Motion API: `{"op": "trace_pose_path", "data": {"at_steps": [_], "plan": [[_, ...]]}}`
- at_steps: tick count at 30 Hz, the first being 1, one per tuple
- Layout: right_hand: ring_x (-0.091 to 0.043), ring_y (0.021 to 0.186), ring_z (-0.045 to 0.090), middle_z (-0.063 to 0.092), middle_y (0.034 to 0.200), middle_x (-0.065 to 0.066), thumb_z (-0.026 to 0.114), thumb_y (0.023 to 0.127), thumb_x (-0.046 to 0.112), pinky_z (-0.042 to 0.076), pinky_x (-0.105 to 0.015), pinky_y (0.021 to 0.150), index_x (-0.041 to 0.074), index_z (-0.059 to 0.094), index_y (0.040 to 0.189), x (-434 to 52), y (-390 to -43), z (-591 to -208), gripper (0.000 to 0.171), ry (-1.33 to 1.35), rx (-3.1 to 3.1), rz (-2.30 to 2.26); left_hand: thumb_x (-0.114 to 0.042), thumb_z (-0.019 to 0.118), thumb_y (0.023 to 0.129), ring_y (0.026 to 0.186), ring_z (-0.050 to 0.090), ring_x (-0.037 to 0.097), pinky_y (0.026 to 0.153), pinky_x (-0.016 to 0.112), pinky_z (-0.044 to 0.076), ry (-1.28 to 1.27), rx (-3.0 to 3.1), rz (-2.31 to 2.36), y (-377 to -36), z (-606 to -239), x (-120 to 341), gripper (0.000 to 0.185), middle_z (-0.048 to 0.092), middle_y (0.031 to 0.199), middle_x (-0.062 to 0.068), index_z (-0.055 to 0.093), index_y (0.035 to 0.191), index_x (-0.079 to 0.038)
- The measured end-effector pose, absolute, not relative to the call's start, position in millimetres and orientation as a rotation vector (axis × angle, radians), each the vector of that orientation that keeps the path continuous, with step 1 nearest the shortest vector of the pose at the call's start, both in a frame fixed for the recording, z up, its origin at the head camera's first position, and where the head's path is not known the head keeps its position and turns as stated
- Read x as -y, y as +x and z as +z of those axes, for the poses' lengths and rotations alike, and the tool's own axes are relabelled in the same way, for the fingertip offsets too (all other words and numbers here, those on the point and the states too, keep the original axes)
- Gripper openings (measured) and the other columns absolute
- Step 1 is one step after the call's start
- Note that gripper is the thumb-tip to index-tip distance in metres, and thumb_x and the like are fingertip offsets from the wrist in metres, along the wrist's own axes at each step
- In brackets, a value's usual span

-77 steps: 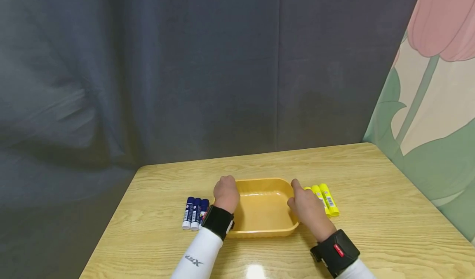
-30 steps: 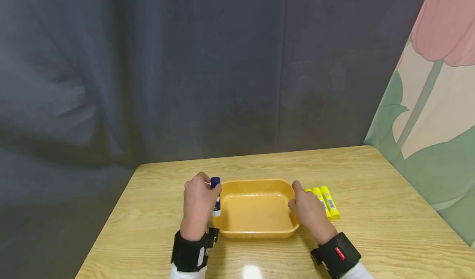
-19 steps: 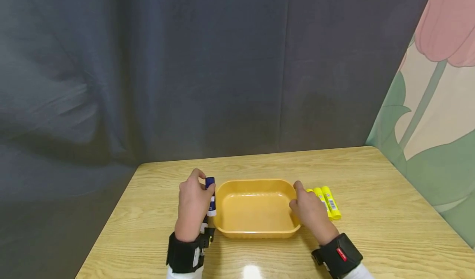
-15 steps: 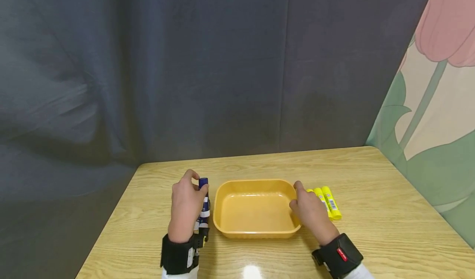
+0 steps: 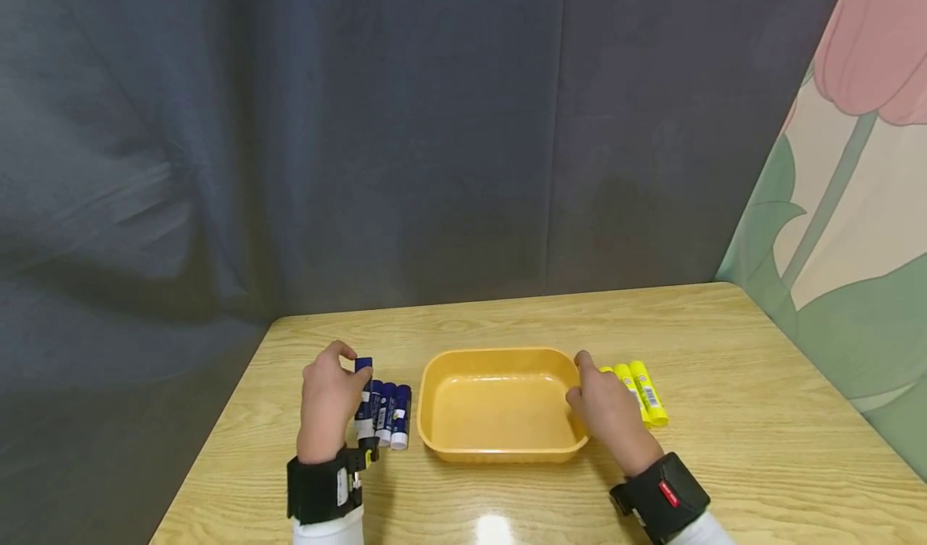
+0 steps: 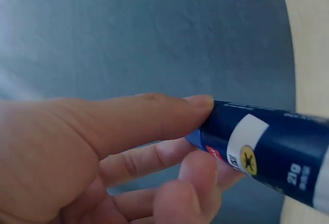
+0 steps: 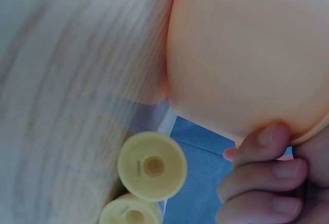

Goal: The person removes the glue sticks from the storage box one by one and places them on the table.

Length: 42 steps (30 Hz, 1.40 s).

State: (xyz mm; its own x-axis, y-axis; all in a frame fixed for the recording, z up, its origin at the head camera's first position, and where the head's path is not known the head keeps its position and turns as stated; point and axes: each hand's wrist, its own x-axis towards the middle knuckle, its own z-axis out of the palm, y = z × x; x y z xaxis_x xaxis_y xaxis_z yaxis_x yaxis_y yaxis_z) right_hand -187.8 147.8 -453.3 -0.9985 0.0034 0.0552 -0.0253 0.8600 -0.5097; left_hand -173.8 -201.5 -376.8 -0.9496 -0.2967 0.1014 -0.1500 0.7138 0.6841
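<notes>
A light wooden table with visible grain stands against a dark grey-blue fabric curtain that hangs in soft folds. To the right, a wall panel shows a painted pink tulip with green leaves. A glare spot shines on the table's near edge.

An empty orange tray sits at the table's centre. The person's left hand, wearing a black wrist strap, pinches a blue glue stick between thumb and fingertips, just left of two more blue glue sticks lying beside the tray. The right hand curls its fingers over the tray's right rim. Just beyond it, yellow glue sticks lie side by side on the wood.
</notes>
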Motion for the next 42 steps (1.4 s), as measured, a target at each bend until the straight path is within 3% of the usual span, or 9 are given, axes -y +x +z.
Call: {"op": "trace_pose_path", "data": {"at_steps": [8, 21, 31, 42], "plan": [[-0.019, 0.050, 0.047, 0.051, 0.064, -0.007, 0.060, 0.092, 0.008, 0.037, -0.028, 0.047, -0.005, 0.042, 0.137, -148, -187, -453, 0.050, -0.004, 3.000, 0.841, -0.013, 0.068, 0.093, 0.061, 0.051, 0.022, 0.051, 0.030, 0.037, 0.426, 2.745, -1.071, -182, -396, 225, 0.030, 0.053, 0.072, 0.011, 0.055, 0.116, 0.003], [-0.019, 0.050, 0.047, 0.051, 0.064, -0.007, 0.060, 0.092, 0.008, 0.038, -0.029, 0.047, -0.006, 0.042, 0.137, -148, -184, -455, 0.050, 0.006, 2.994, 0.848, -0.018, 0.068, 0.093, 0.065, 0.054, 0.025, 0.053, 0.033, 0.038, 0.511, 2.825, -1.006, -204, -440, 252, 0.033, 0.059, 0.082, 0.017, 0.057, 0.116, 0.004], [-0.018, 0.049, 0.046, 0.050, 0.062, -0.006, 0.060, 0.091, 0.008, 0.036, -0.028, 0.046, -0.005, 0.044, 0.135, -147, -187, -455, 0.048, 0.017, 2.972, 0.831, -0.021, 0.069, 0.092, 0.077, 0.058, 0.030, 0.061, 0.037, 0.043, 0.554, 2.852, -0.987, -217, -458, 256, 0.032, 0.065, 0.097, 0.022, 0.060, 0.113, 0.002], [-0.018, 0.049, 0.046, 0.050, 0.063, -0.007, 0.060, 0.091, 0.007, 0.036, -0.028, 0.046, -0.005, 0.045, 0.133, -149, -188, -452, 0.046, 0.027, 2.969, 0.818, -0.017, 0.063, 0.096, 0.081, 0.060, 0.030, 0.064, 0.039, 0.046, 0.524, 2.909, -1.028, -217, -455, 253, 0.021, 0.064, 0.093, 0.019, 0.062, 0.100, 0.003]]}}
